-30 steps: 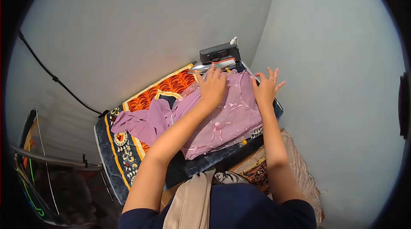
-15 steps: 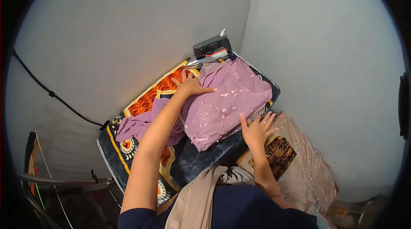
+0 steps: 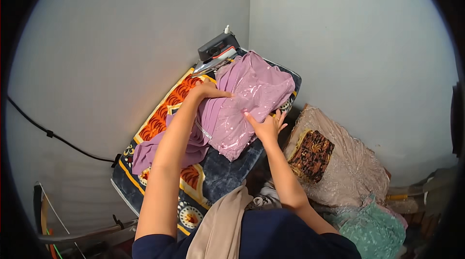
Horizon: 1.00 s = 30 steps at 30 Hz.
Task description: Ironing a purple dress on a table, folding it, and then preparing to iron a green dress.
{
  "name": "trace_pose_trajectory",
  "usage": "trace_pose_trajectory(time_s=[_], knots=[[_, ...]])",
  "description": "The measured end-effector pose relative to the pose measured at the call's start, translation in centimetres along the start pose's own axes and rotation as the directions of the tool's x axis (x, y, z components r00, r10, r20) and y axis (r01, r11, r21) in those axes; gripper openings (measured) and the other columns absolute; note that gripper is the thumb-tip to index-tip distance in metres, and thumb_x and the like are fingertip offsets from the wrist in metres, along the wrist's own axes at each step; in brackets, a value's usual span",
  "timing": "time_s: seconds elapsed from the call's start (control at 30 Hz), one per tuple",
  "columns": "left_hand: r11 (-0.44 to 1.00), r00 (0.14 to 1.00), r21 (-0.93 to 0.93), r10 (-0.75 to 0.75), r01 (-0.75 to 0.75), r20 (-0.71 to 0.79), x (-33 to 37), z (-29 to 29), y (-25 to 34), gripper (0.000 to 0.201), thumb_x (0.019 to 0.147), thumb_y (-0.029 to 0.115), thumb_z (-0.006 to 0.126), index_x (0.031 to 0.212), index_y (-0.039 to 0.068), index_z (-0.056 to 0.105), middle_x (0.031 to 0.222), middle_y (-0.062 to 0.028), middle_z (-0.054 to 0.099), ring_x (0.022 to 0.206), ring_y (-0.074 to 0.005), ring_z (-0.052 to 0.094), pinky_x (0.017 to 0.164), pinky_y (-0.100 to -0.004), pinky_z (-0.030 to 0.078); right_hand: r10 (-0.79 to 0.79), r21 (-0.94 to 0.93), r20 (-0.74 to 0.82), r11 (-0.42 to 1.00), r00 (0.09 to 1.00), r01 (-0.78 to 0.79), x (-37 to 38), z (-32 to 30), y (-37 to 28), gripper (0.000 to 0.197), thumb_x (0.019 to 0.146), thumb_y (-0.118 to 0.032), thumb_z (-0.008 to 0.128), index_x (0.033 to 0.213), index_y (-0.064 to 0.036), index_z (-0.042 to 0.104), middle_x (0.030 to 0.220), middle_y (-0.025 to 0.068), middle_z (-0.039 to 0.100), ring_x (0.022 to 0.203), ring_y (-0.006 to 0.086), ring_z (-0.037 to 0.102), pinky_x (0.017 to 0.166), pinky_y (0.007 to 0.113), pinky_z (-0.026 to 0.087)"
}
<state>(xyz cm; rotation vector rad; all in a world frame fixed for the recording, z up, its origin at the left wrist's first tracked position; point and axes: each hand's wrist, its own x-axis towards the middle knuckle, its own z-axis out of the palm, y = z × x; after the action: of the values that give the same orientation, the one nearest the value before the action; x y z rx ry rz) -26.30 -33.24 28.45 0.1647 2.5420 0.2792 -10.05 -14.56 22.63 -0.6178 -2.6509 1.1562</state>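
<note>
A mauve garment [image 3: 259,92] with shiny sequin embroidery lies partly folded on a padded ironing surface [image 3: 225,174] covered with dark patterned plush cloth. My left hand [image 3: 209,89] rests at the garment's left side, thumb stretched across the fabric, the other fingers lying toward the orange part of the cover. At the garment's near right edge is my right hand [image 3: 267,127], its thumb on the embroidery and its fingers spread beyond the edge. Both hands look open. Past the left hand, an iron [image 3: 218,48] with a grey-black body lies at the far end beside the garment.
Grey walls [image 3: 315,26] meet in a corner behind the padded surface. To the right lie a beige lacy cloth [image 3: 348,162], a dark brown patterned cloth [image 3: 314,156] and a green garment [image 3: 375,230]. A black cable [image 3: 72,143] hangs at left; a metal rail [image 3: 92,234] stands lower left.
My right hand has moved left and up onto the garment's edge, its thumb now on the embroidery. My left hand's fingers have drawn closer together. The view has shifted toward the right.
</note>
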Motion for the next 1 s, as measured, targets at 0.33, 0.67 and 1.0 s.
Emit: trace_pose_trajectory(time_s=[0.33,0.67,1.0], knots=[[0.996,0.967,-0.040,0.063,-0.075,-0.245,-1.5,1.2,1.5,0.110,0.049,0.064,0.078,0.133,0.001,0.047,0.143,-0.0152,0.036,0.132,-0.0416,0.027,0.102,-0.0607,0.026,-0.018,-0.144,-0.184,0.990,0.983,-0.009,-0.6,-0.1,-0.2,0.056,0.073,-0.053,0.067,0.089,0.0004,0.072,0.146,0.0232,0.032,0.142,0.0422,0.001,0.106,0.068,-0.003],[0.952,0.782,0.303,0.217,-0.038,-0.584,-4.4,4.5,2.3,0.067,0.060,0.056,0.077,0.102,0.004,0.069,0.146,-0.0154,0.029,0.139,-0.0512,-0.003,0.094,-0.0806,0.004,-0.078,-0.196,-0.206,0.980,0.975,0.037,-1.2,0.9,-0.2,0.047,0.072,-0.044,0.071,0.080,0.0027,0.071,0.141,0.0248,0.038,0.142,0.0416,0.007,0.105,0.070,0.000],[0.995,0.876,0.089,0.086,-0.050,-0.475,-3.4,3.6,1.9,0.068,0.060,0.051,0.078,0.109,0.005,0.065,0.138,-0.0221,0.036,0.136,-0.0517,0.007,0.092,-0.0820,0.003,-0.049,-0.059,-0.270,0.998,0.962,0.034,-0.4,2.7,1.0,0.046,0.069,-0.039,0.074,0.085,0.0037,0.070,0.136,0.0217,0.043,0.141,0.0379,0.015,0.105,0.071,0.005]])
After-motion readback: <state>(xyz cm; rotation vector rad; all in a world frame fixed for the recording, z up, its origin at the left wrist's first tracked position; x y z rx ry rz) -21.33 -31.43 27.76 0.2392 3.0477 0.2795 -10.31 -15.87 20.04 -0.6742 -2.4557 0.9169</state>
